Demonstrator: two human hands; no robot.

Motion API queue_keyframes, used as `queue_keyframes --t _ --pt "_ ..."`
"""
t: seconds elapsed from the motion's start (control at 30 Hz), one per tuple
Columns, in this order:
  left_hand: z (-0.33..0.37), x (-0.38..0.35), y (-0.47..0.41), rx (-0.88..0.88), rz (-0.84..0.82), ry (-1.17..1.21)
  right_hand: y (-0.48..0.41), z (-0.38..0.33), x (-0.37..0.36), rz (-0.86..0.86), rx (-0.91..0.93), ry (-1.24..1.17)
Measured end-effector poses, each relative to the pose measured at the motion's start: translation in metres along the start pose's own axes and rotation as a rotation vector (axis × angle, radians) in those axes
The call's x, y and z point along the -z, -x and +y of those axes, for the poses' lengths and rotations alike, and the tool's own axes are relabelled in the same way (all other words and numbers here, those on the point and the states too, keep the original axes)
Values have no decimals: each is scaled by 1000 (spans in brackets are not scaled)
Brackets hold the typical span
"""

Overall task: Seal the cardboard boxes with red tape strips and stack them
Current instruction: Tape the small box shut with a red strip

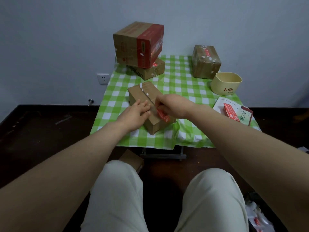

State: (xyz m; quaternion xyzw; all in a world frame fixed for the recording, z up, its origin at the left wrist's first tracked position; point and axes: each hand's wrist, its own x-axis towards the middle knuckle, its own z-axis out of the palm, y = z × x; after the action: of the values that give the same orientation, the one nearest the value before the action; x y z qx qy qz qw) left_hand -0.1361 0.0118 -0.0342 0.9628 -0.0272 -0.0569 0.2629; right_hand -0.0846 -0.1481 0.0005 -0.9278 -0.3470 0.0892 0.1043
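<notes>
The box you work on [142,93] lies near the front edge of the table [184,81], flaps closed, its seam running away from you. A red tape strip [163,115] sits at the near end of this seam and bends over the front edge, so it can tie the top to the side wall. Your right hand [172,104] pinches the upper end of the strip between thumb and fingers. I think the strip is already partly stuck, but the hand covers that place. Your left hand [136,113] lies flat on the left flap, fingers straight, holding nothing. It presses the flap down and keeps the box from sliding.

At the back left, two boxes already stand as a stack [138,46], so this one probably goes there after. One more box [206,61] waits at the back right, beside a beige tub [225,82]. Spare strips [231,113] lie on a sheet at your right, easy to reach.
</notes>
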Motion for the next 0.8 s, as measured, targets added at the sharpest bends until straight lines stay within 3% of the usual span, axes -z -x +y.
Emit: queue_keyframes --t 0.2,0.5,0.8 --pt "4 1 4 18 -16 25 13 5 3 34 -6 -106" --pt "22 6 5 37 -50 -272 36 7 0 86 7 -138" --pt "25 7 4 56 -58 -295 54 12 -6 149 -38 -224"
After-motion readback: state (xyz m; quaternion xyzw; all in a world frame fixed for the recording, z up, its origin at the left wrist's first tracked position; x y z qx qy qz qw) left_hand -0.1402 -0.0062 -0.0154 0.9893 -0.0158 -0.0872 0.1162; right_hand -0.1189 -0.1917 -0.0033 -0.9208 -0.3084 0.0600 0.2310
